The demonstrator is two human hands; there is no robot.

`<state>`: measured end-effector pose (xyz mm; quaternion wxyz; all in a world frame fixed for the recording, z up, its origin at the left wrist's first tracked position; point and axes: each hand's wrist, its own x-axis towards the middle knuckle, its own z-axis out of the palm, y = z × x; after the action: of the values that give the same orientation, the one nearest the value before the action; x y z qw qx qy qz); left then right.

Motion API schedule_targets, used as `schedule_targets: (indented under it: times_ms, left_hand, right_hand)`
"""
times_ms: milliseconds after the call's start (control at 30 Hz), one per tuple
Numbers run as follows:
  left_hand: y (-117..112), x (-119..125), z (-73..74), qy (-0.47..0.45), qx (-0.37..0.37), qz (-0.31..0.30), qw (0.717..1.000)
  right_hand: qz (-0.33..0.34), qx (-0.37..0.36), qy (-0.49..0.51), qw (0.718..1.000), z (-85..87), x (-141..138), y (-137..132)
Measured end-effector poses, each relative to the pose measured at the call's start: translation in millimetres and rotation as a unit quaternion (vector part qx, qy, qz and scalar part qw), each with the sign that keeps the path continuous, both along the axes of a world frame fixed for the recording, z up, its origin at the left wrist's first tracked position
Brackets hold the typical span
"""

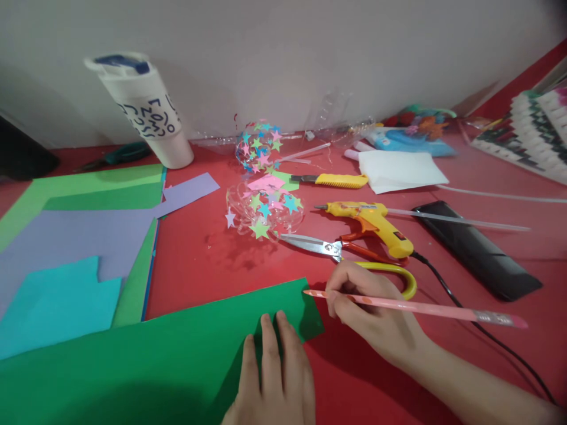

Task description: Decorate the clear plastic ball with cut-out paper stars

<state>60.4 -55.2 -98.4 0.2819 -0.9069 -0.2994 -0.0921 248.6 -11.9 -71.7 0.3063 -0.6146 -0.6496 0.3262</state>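
My left hand [272,378] lies flat on a dark green sheet of paper [168,360] near its right corner, fingers stretched out together. My right hand [374,310] pinches a pink pencil [420,308] just off that corner, its tip pointing left at the sheet's top right corner and its eraser end out to the right. Both rest on a red table [212,254].
Scissors [341,251] with a yellow handle, a yellow glue gun [376,223] with cord, a yellow utility knife [332,180], clear plastic pieces covered in paper stars [266,209], white paper [401,170], a black case [476,248], a white tumbler [146,112], and stacked coloured sheets [75,248] at left.
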Motion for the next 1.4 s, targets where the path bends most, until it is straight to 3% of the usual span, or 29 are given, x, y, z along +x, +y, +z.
schedule_targets:
  times_ms: [333,1400]
  left_hand:
    - [0.3,-0.5,2.6,0.013,-0.002,-0.001,1.0]
    - [1.9,1.2,8.1,0.007,-0.011,-0.004,1.0]
  right_hand:
    - [-0.021,-0.018,0.059,0.998,-3.6,2.2,-2.0]
    - [-0.015,-0.015,0.052,0.998,-1.8,-0.8,-1.5]
